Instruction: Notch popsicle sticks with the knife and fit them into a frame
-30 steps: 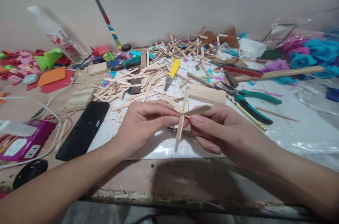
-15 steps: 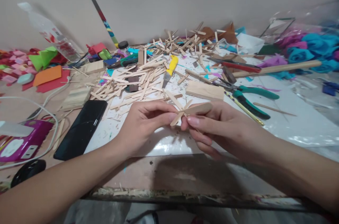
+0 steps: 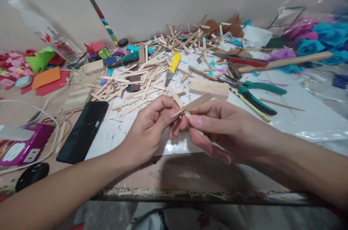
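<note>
Head view: I have the crossed sticks (image 3: 184,109) raised above the surface (image 3: 152,175), between the left hand (image 3: 152,128) at 9 o'clock and the right hand (image 3: 225,125) at 3 o'clock. My left fingers are clamped on one short end; my right thumb and fingers pinch an arm just beside the crossing. Gripping this near the crossing probably keeps the sticks from slipping; whether they are joined, I cannot tell. The loose stick pile (image 3: 152,74) at 11 o'clock, yellow cutter (image 3: 175,61) at 12 and green-handled pliers (image 3: 263,87) at 2 seem left ahead of me for easy reach. The white sheet (image 3: 108,132) beneath perhaps catches scraps.

The upper stick (image 3: 199,100) has its long axis from 8 to 2 o'clock, its longer end pointing to 2. The lower stick (image 3: 175,96) runs from 11 to 5 o'clock, its near end partly hidden by my right fingers.
</note>
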A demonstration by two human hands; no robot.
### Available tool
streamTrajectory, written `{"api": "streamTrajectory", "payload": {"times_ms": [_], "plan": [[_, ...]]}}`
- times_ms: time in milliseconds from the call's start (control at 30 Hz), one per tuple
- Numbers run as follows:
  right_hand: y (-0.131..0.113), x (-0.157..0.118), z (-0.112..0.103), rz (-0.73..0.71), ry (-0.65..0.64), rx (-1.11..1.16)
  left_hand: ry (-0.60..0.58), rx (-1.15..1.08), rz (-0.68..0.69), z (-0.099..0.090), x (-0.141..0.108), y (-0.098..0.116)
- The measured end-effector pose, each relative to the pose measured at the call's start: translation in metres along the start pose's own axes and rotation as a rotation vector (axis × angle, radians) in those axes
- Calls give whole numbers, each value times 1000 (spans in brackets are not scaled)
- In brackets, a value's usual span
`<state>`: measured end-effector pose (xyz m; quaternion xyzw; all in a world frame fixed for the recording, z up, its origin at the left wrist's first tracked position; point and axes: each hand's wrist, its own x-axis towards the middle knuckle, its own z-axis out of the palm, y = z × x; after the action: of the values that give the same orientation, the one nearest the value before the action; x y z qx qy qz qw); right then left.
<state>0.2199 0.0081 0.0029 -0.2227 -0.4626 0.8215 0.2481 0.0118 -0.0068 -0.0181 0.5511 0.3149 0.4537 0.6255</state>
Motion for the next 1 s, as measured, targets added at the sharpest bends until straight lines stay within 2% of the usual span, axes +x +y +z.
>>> {"api": "streamTrajectory", "payload": {"times_ms": [67, 167, 333, 500, 800, 1000], "plan": [[1, 0, -1, 6, -14, -16, -19, -50, 1, 1, 0, -2], [0, -1, 2, 10, 38, 5, -44, -55, 14, 0, -1, -3], [-3, -3, 8, 54, 86, 71, -9, 155, 34, 0, -6, 1], [0, -3, 6, 15, 85, -25, 42, 251, 75, 1, -7, 0], [2, -5, 8, -1, 97, -132, 12, 267, 94, -1, -9, 1], [3, -3, 9, 31, 10, -26, -31, 264, 86, 1, -7, 6]]}}
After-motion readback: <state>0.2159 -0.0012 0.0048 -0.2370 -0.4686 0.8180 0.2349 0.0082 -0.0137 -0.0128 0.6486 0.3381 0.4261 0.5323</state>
